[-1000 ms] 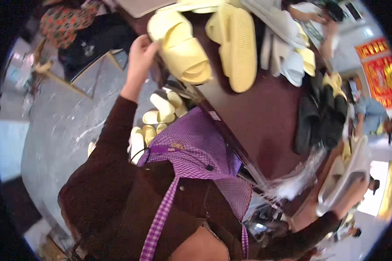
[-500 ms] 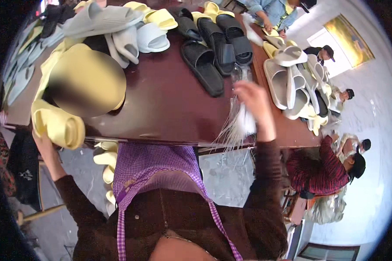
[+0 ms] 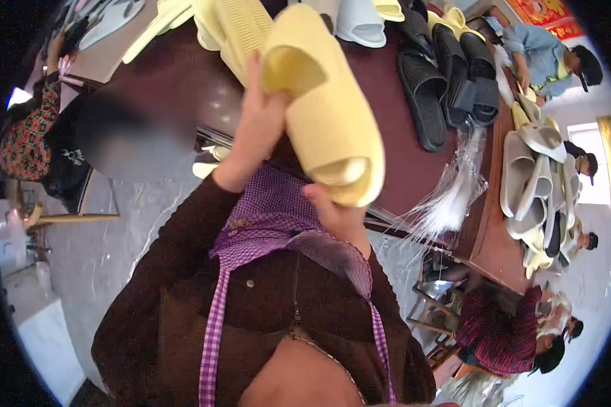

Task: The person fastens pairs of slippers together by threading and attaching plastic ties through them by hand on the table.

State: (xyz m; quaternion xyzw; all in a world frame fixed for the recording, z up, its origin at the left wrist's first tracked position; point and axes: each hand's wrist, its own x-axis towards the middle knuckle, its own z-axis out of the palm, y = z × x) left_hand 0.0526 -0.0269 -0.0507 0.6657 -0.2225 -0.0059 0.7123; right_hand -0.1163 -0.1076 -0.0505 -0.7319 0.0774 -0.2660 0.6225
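Observation:
A pale yellow slide slipper [image 3: 332,129] is held up over the near side of the table, its top facing me. My left hand [image 3: 258,122] grips its side near one opening, thumb at the rim. At its lower end, my right hand [image 3: 339,218] is closed around the edge, fingers partly hidden beneath. Another pale piece shows inside the lower opening; whether a second slipper is nested there I cannot tell. Behind it lie more yellow slippers [image 3: 234,30] with ribbed surfaces.
Black slippers [image 3: 424,102] lie right on the dark red table [image 3: 394,156]. A bundle of clear plastic bags or strips [image 3: 455,186] hangs over its near edge. Grey slippers [image 3: 523,169] are heaped farther right. Several people work around, one in a dark red striped top [image 3: 499,329].
My left hand has brought the yellow slipper from the left to the middle. My right hand has left the plastic bundle and taken the slipper's lower end. The view has turned left.

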